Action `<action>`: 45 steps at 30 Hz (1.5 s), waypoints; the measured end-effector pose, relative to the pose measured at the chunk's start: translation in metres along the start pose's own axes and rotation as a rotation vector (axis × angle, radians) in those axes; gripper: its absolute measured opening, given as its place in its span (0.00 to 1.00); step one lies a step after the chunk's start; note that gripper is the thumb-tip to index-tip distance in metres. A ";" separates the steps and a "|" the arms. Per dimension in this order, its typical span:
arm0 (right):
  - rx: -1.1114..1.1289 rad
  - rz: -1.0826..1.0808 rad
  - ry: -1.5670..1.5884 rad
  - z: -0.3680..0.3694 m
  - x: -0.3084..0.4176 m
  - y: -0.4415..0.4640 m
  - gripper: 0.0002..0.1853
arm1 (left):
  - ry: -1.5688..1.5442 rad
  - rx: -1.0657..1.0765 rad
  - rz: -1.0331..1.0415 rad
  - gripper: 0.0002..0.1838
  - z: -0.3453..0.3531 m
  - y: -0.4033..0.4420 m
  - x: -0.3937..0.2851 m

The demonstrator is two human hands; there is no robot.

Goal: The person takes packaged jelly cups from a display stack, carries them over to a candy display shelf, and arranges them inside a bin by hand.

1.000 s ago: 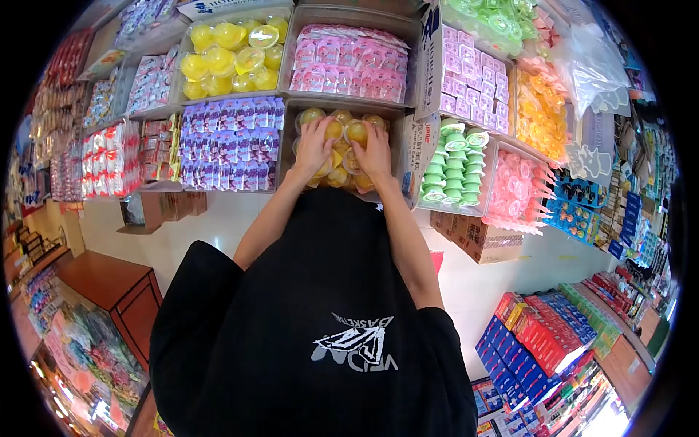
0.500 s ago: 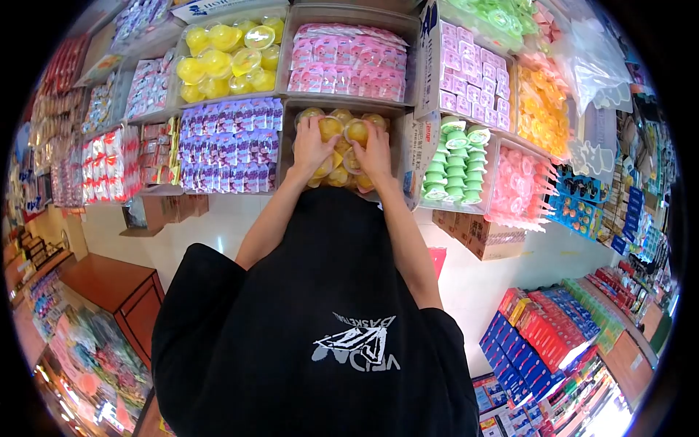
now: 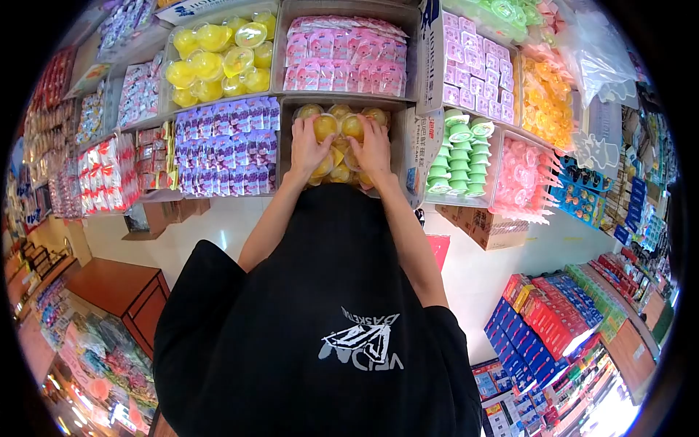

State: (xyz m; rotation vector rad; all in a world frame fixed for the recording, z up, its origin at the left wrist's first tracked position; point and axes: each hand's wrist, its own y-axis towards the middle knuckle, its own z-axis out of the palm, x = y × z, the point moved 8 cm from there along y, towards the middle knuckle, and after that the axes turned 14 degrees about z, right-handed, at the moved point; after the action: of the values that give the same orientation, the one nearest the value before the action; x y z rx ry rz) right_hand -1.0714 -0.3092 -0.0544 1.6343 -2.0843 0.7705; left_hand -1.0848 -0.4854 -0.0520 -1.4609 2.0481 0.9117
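Both hands are inside a clear bin (image 3: 285,156) of round amber cups, in the middle of the display. My left hand (image 3: 309,148) has its fingers curved round an amber cup (image 3: 325,127) in the back part of the bin. Beside it, my right hand (image 3: 373,151) grips a neighbouring amber cup (image 3: 352,127) between thumb and fingers. The two cups sit close together, above other amber cups (image 3: 339,173) lying nearer my body. The palms hide some cups at the bin's sides.
Purple pouches (image 3: 227,146) lie in the bin to the left, green cups (image 3: 460,156) to the right. Behind are yellow cups (image 3: 218,58) and pink pouches (image 3: 346,57). A cardboard box (image 3: 484,227) stands on the floor below the display.
Both hands have shifted slightly left in the view, and the two cups between them sit a little closer to my fingertips. The surrounding view has turned slightly.
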 end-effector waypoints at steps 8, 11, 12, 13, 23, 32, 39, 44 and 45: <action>0.057 -0.011 -0.012 0.005 0.010 0.004 0.34 | -0.074 -0.112 0.044 0.33 -0.009 -0.006 0.005; 0.022 -0.116 -0.054 0.011 0.012 0.005 0.35 | -0.083 -0.134 0.061 0.33 -0.015 -0.014 0.002; 0.046 -0.096 -0.028 0.010 0.013 0.005 0.36 | -0.090 -0.121 0.054 0.33 -0.019 -0.014 0.000; 0.069 -0.078 -0.002 0.007 0.013 0.006 0.36 | -0.097 -0.109 0.047 0.33 -0.022 -0.015 -0.003; -0.052 -0.078 0.276 -0.030 -0.025 -0.036 0.29 | -0.141 0.250 0.257 0.31 -0.009 -0.028 -0.056; 0.035 -0.165 0.143 -0.010 0.002 -0.067 0.29 | -0.105 0.311 0.315 0.35 0.009 -0.026 -0.053; 0.043 -0.141 0.091 -0.001 -0.001 -0.065 0.31 | 0.120 0.393 0.107 0.38 -0.014 -0.043 -0.026; 0.035 -0.151 0.082 -0.001 -0.001 -0.065 0.31 | -0.044 0.300 0.075 0.31 -0.017 -0.055 -0.011; 0.029 -0.154 0.078 -0.001 -0.001 -0.066 0.30 | -0.072 0.255 0.069 0.30 -0.022 -0.054 -0.013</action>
State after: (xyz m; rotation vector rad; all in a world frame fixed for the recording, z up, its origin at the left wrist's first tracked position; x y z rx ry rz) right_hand -1.0075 -0.3194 -0.0424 1.7280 -1.8772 0.8028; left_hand -1.0291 -0.5050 -0.0418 -1.2126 2.0845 0.6883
